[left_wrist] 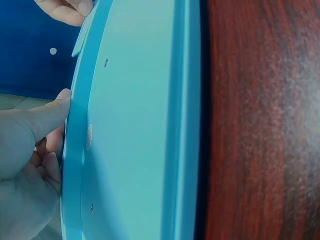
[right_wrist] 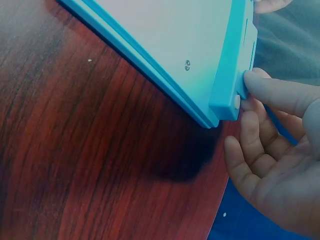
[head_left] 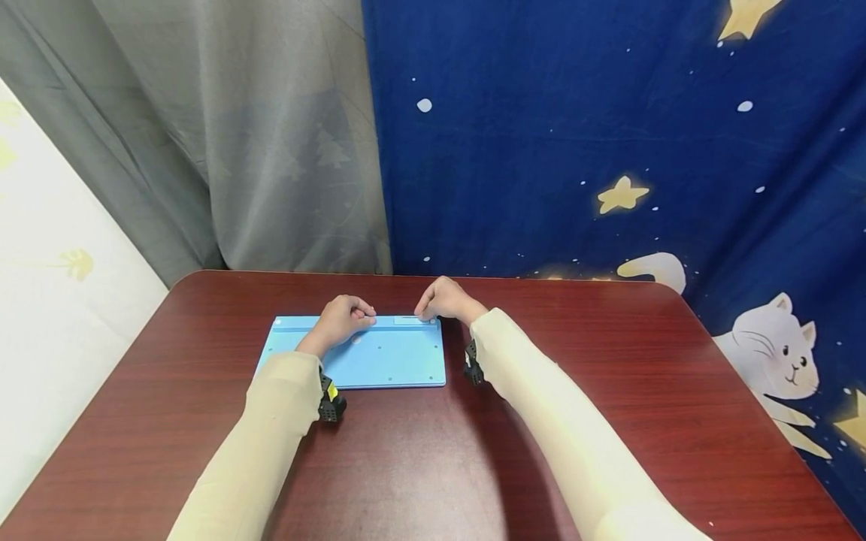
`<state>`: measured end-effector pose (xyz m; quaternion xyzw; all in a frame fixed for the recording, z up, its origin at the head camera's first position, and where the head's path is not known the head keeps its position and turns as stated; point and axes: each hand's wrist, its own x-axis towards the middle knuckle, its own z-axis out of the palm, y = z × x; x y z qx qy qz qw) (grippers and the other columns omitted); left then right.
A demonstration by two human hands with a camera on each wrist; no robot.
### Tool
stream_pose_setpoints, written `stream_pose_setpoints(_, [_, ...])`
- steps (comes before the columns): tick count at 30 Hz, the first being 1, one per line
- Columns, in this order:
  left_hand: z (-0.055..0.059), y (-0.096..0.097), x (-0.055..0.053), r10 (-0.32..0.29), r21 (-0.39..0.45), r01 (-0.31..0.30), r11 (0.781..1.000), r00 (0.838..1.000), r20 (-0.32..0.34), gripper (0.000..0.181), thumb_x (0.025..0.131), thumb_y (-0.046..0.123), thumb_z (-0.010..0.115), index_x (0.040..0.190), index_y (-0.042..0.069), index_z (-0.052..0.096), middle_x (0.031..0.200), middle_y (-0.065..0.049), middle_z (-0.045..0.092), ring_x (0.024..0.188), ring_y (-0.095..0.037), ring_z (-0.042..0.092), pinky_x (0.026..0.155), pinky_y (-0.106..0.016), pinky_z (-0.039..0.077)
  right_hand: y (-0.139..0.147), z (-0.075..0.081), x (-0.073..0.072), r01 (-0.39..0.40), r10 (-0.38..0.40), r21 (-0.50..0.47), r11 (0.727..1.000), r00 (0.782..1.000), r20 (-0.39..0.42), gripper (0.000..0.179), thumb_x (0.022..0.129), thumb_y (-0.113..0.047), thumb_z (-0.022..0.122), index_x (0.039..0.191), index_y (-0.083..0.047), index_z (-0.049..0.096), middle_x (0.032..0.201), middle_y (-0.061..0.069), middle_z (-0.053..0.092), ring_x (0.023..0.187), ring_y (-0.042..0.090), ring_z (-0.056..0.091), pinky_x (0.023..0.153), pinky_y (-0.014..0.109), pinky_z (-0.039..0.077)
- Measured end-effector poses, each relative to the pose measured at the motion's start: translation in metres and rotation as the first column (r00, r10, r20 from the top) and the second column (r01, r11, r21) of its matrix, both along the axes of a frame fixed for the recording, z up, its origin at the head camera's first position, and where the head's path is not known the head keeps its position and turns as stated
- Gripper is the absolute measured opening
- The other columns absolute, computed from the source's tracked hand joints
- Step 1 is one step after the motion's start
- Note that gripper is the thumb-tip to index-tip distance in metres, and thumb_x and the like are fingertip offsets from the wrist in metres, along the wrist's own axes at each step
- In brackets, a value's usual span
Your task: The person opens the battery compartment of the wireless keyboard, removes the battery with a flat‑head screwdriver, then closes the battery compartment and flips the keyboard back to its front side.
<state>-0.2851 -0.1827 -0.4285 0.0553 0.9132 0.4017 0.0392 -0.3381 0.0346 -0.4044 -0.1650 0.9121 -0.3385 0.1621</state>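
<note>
A light blue keyboard (head_left: 399, 364), seemingly turned underside up, lies on the table with small screws showing in its back. My left hand (head_left: 340, 321) grips its far edge near the middle, the thumb on the edge and the other fingers curled behind it. At the far right corner my right hand (head_left: 446, 299) pinches a narrow blue flap (left_wrist: 83, 36) on that edge. In the right wrist view the thumb presses the flap close to a small white pad (right_wrist: 237, 102), with the other fingers loosely bent below. The flap's far side is hidden by the fingers.
The reddish-brown wooden table (head_left: 609, 391) extends around the keyboard. Behind it hang a grey curtain (head_left: 291, 150) and a blue curtain (head_left: 514, 165) with stars and a cat. A black wrist camera (head_left: 331, 402) sits by the left sleeve, another (head_left: 473, 364) by the right.
</note>
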Motion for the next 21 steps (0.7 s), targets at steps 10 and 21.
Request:
stream_pose_setpoints(10, [0.0, 0.0008, 0.0004, 0.007, 0.006, -0.007, 1.0, 1.0, 0.002, 0.016, 0.086, 0.014, 0.064, 0.096, 0.001, 0.065, 0.091, -0.012, 0.057, 0.081, -0.024, 0.048, 0.071, -0.033, 0.04, -0.0027, -0.0006, 0.0072, 0.029, -0.028, 0.01, 1.0, 0.999, -0.023, 0.014, 0.075, -0.021, 0.077, 0.073, -0.007, 0.074, 0.074, -0.001, 0.067, 0.077, 0.015, 0.056, 0.067, 0.028, 0.046])
stream_pose_setpoints(21, [-0.0008, -0.0003, 0.0004, 0.005, 0.0, -0.005, 1.0, 1.0, -0.001, 0.016, 0.087, 0.014, 0.064, 0.096, 0.001, 0.065, 0.093, -0.012, 0.057, 0.082, -0.024, 0.048, 0.072, -0.033, 0.039, -0.0071, -0.0075, 0.0063, 0.089, -0.089, 0.003, 0.996, 0.996, -0.02, 0.012, 0.074, -0.019, 0.077, 0.076, -0.008, 0.074, 0.078, -0.001, 0.067, 0.075, 0.016, 0.055, 0.069, 0.029, 0.046])
